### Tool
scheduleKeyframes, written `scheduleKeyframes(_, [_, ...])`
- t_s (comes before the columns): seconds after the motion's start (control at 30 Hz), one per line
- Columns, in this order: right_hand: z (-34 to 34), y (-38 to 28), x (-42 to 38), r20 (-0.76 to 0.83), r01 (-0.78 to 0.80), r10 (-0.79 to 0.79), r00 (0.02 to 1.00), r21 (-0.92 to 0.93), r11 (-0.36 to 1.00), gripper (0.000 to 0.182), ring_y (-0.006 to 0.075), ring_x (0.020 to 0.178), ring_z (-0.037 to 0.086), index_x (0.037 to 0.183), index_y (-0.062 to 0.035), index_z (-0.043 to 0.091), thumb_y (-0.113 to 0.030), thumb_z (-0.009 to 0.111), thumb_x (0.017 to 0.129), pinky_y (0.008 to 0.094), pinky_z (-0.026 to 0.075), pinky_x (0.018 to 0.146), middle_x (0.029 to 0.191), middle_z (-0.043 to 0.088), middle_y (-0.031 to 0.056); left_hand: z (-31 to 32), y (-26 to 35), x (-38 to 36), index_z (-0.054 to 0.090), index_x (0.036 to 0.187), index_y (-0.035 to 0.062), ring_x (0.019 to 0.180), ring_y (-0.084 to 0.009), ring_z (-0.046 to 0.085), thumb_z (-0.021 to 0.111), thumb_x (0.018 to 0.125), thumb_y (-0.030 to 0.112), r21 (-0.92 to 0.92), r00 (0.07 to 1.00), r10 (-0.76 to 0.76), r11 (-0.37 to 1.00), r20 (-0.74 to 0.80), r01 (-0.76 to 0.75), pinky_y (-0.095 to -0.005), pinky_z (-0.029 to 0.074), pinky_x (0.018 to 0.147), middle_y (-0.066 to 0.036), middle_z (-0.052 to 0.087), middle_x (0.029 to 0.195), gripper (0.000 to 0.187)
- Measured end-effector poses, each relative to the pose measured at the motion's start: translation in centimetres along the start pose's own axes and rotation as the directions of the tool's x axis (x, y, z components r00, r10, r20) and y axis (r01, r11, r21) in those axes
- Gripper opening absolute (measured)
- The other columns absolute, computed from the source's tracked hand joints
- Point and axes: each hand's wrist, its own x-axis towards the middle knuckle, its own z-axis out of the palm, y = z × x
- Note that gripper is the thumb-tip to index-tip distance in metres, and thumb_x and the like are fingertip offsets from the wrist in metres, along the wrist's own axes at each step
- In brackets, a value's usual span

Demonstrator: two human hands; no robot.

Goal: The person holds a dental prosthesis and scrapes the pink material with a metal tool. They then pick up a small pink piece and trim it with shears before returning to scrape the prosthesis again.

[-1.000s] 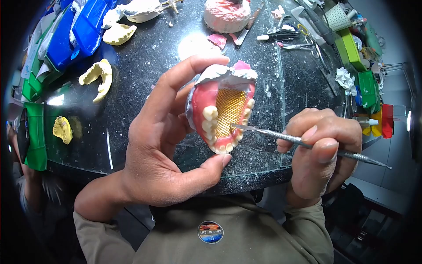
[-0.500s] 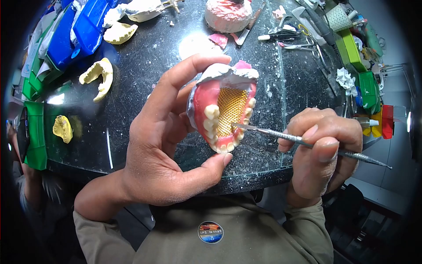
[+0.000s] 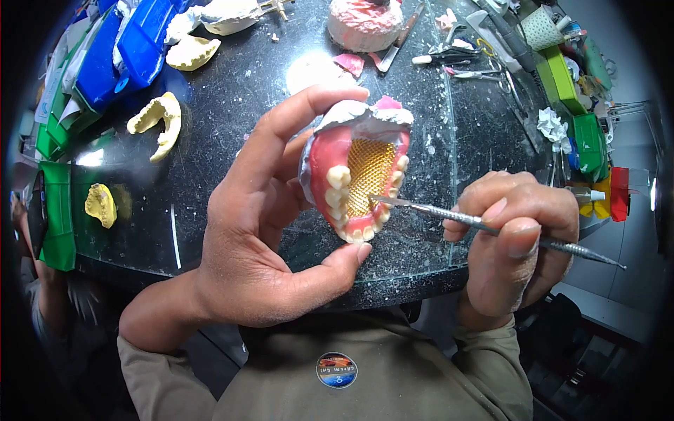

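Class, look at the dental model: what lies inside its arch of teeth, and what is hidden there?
Between the rows of teeth lies a gold mesh, with the tip of the metal tool near its edge. Whatever is under the mesh cannot be seen.

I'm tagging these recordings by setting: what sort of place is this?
Probably a dental laboratory: the left hand holds a pink denture model with teeth, the right hand a slim metal tool, and yellowish dental casts lie on the dark worktop.

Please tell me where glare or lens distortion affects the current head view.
Head view: white glare washes out the dark bench just beyond the denture model; wide-angle distortion bows the bench's near edge; the picture's corners fade to black.
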Motion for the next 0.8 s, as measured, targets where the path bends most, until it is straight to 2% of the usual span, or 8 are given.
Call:
scheduleKeyframes(0.27, [-0.03, -0.08, 0.04, 0.008, 0.013, -0.013, 1.000, 0.001, 1.000, 0.035, 0.0120, 0.044, 0.046, 0.081, -0.0057, 0.045, -0.040, 0.049, 0.089, 0.0222, 0.038, 0.041, 0.058, 0.050, 0.0081, -0.02, 0.02, -0.04, 0.012, 0.134, -0.0068, 0.117, -0.0243, 0.046, 0.063, 0.062, -0.004, -0.004, 1.000, -0.012, 1.000, -0.003, 0.012, -0.0342, 0.038, 0.098, -0.019, 0.038, 0.127, 0.089])
scheduleKeyframes(0.6, [-0.08, -0.10, 0.19, 0.003, 0.011, -0.011, 1.000, 0.015, 1.000, 0.035, 0.0123, 0.043, 0.045, 0.081, -0.0050, 0.044, -0.039, 0.047, 0.091, 0.0220, 0.037, 0.040, 0.057, 0.049, 0.0083, 0.00, 0.15, 0.01, 0.011, 0.135, -0.0070, 0.116, -0.0242, 0.047, 0.062, 0.062, -0.004, -0.004, 1.000, -0.006, 1.000, -0.005, 0.006, -0.0343, 0.038, 0.098, -0.019, 0.038, 0.127, 0.089])
scheduleKeyframes(0.8, [0.14, -0.03, 0.06, -0.005, 0.005, -0.005, 1.000, 0.007, 1.000, 0.036, 0.0123, 0.044, 0.046, 0.081, -0.0048, 0.045, -0.040, 0.048, 0.090, 0.0218, 0.039, 0.040, 0.056, 0.048, 0.0082, -0.31, 0.06, 0.11, 0.011, 0.134, -0.0072, 0.115, -0.0236, 0.047, 0.063, 0.062, -0.004, -0.004, 0.999, -0.002, 1.000, 0.043, 0.002, -0.0337, 0.038, 0.098, -0.020, 0.038, 0.127, 0.089])
